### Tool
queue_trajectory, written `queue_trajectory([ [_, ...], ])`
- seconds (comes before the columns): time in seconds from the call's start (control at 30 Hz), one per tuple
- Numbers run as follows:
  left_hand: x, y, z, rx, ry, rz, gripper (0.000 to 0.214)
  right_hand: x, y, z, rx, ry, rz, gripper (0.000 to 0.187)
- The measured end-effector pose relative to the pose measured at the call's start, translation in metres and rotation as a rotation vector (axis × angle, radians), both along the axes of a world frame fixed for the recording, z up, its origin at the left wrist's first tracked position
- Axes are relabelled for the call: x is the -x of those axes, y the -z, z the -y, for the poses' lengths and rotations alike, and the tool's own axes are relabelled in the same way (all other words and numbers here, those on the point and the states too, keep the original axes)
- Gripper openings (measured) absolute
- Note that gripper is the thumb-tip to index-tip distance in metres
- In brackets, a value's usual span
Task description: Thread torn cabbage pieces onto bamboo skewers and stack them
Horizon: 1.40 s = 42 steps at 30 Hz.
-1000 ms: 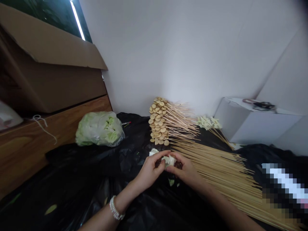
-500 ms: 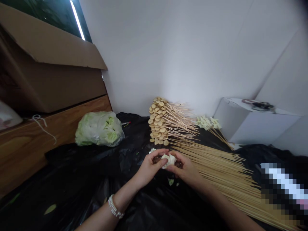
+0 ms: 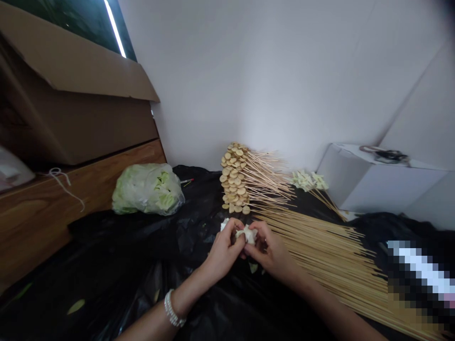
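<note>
Where the left hand (image 3: 223, 248) and the right hand (image 3: 273, 248) meet, both pinch a small, white, crumpled, soft-looking piece (image 3: 248, 234) from opposite sides, probably because so pliable a thing needs steadying twice. Just beyond the left hand lies a similar white, crumpled scrap (image 3: 223, 223), partly hidden. Right of the grip, long, thin, tan wooden sticks (image 3: 330, 255) lie roughly parallel, perhaps for easy picking. Farther beyond the grip, round, pale-yellow slices (image 3: 234, 177) on thin wooden skewers (image 3: 268, 176) are stacked together, seemingly to keep bare ends pointing one way. Shiny black plastic sheeting (image 3: 142, 255) spreads beneath, presumably for cleanliness.
</note>
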<state>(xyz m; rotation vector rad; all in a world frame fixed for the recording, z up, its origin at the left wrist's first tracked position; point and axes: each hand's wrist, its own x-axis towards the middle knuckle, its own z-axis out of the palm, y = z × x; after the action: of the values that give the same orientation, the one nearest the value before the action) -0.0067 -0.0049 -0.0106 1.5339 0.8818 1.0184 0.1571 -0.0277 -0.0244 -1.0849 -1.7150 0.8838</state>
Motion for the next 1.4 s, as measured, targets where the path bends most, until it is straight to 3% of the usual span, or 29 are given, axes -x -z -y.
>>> queue_trajectory([
  [0.1,-0.002,-0.002,0.002,-0.012,0.008,0.024,0.011,-0.001,-0.008,0.002,0.061,-0.040,-0.095,0.030],
  [0.27,-0.005,-0.010,0.004,0.109,0.097,0.163,0.020,-0.006,-0.014,0.001,0.277,-0.160,-0.374,0.030],
  [0.47,0.005,-0.020,-0.003,0.309,0.173,0.272,0.018,-0.015,-0.014,-0.007,0.497,-0.209,-0.725,0.024],
  [0.53,0.010,-0.020,-0.008,0.296,0.160,0.227,0.016,-0.018,-0.015,-0.009,0.517,-0.184,-0.759,0.024],
  [0.6,0.016,-0.018,-0.012,0.169,0.083,0.078,0.012,-0.020,-0.015,-0.010,0.489,-0.157,-0.725,0.026],
  [0.7,0.022,-0.017,-0.014,-0.183,-0.094,-0.322,0.007,-0.019,-0.015,-0.009,0.397,-0.142,-0.594,0.029],
  [0.77,0.024,-0.018,-0.014,-0.382,-0.143,-0.540,0.010,-0.016,-0.013,-0.007,0.349,-0.123,-0.480,0.034],
  [0.87,0.024,-0.020,-0.014,-0.518,-0.131,-0.587,0.009,-0.013,-0.011,-0.005,0.294,-0.067,-0.311,0.041],
  [1.0,0.022,-0.021,-0.013,-0.402,-0.145,-0.382,0.020,-0.009,-0.007,-0.003,0.140,0.037,-0.112,0.042],
  [1.13,0.014,-0.013,-0.008,-0.204,-0.016,-0.165,0.044,-0.006,-0.005,-0.002,-0.002,0.087,0.051,0.042],
  [1.23,0.009,-0.007,-0.006,-0.170,-0.010,-0.113,0.034,-0.005,-0.004,-0.001,-0.074,0.094,0.108,0.042],
  [1.4,0.008,-0.007,-0.009,-0.143,0.003,-0.004,0.025,-0.006,-0.004,0.000,-0.003,0.049,0.052,0.039],
])
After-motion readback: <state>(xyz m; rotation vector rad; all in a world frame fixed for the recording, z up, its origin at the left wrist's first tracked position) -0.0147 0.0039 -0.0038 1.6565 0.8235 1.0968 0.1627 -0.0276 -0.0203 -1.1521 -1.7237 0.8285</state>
